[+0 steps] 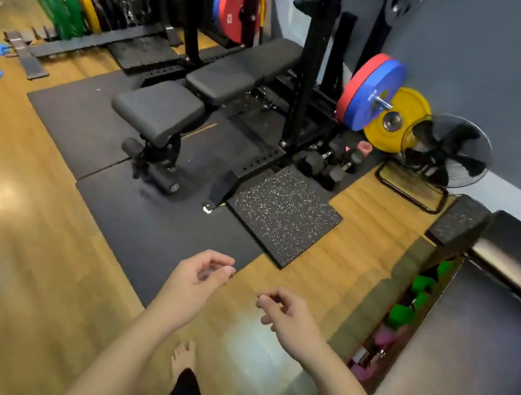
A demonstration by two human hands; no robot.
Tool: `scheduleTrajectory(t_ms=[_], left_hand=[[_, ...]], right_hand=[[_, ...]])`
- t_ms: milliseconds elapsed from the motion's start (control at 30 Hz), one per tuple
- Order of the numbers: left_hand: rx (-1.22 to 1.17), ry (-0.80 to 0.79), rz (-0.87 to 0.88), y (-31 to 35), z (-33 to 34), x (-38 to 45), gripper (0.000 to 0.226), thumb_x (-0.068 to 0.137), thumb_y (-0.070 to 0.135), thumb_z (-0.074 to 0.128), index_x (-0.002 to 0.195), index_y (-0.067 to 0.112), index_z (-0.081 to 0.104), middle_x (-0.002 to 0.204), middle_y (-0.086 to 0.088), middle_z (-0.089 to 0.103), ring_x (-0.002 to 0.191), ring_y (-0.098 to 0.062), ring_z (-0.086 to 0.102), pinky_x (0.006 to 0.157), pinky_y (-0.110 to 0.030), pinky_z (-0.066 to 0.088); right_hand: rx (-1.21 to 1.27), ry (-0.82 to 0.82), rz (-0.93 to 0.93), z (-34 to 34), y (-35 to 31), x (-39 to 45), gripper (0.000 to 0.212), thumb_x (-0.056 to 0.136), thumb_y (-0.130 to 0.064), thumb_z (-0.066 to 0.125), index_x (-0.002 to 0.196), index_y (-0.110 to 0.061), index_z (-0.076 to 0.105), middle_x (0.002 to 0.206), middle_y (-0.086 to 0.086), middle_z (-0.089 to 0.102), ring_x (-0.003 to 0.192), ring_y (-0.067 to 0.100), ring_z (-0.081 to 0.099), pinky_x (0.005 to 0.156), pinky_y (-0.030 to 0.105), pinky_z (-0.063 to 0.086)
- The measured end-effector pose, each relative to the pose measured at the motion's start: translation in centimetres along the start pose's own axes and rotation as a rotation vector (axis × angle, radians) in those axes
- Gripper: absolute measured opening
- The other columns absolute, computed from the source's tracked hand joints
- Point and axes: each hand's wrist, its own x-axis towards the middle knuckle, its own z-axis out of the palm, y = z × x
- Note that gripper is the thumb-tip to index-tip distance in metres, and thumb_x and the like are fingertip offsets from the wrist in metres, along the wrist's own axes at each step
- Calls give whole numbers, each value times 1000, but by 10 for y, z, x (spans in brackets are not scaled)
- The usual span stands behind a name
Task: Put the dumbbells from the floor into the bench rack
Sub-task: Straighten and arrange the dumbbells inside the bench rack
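Several black hex dumbbells (329, 164) lie on the floor by the foot of the power rack, with a pink one (364, 147) behind them. At the right, the bench rack (368, 307) under a padded bench (467, 359) holds green dumbbells (422, 284) and pink dumbbells (384, 337). My left hand (199, 282) and my right hand (286, 320) hover in front of me over the floor, fingers loosely curled, holding nothing. Both hands are well short of the floor dumbbells.
An adjustable black bench (200, 96) stands inside the power rack (310, 66) on black mats. A speckled rubber tile (284, 213) lies before the dumbbells. Coloured plates (371, 91) and a floor fan (446, 153) stand by the wall. My bare foot (183, 358) is below.
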Motion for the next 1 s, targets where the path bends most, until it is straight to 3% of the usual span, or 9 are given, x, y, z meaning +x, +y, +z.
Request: scheduleTrajectory(t_ms=[133, 400, 567, 767, 1000], left_hand=[[18, -118, -15, 14, -17, 62, 12, 93, 13, 61, 97, 20, 69, 92, 0, 75, 89, -21, 69, 77, -20, 53], [104, -387, 63, 37, -15, 175, 14, 93, 13, 62, 97, 23, 70, 93, -2, 75, 87, -20, 71, 89, -40, 54], [169, -603, 128, 60, 24, 224, 14, 93, 13, 61, 95, 25, 69, 93, 0, 75, 84, -17, 71, 89, -40, 55], [256, -761, 201, 93, 86, 280, 11, 93, 18, 61, 97, 26, 68, 93, 3, 74, 84, -10, 70, 85, -37, 56], [353, -847, 218, 128, 153, 364, 14, 93, 20, 62, 95, 32, 69, 93, 1, 74, 87, -13, 69, 88, -40, 55]], right_hand=[[93, 119, 46, 2, -31, 39, 11, 95, -25, 57, 90, -20, 64, 103, 9, 68, 66, 8, 62, 63, 24, 44], [249, 355, 117, 2, -58, 86, 14, 96, -23, 56, 99, -13, 66, 105, 12, 67, 70, 10, 62, 61, 14, 43], [312, 500, 210, -15, -46, 91, 10, 95, -27, 57, 95, -25, 66, 103, 6, 68, 70, 8, 64, 64, 18, 44], [366, 663, 274, -63, -38, 123, 13, 95, -26, 57, 97, -18, 67, 99, 4, 69, 69, 8, 66, 65, 21, 46], [368, 684, 239, -157, -52, 210, 15, 96, -31, 55, 99, -21, 65, 102, 4, 69, 73, 9, 65, 66, 19, 46]])
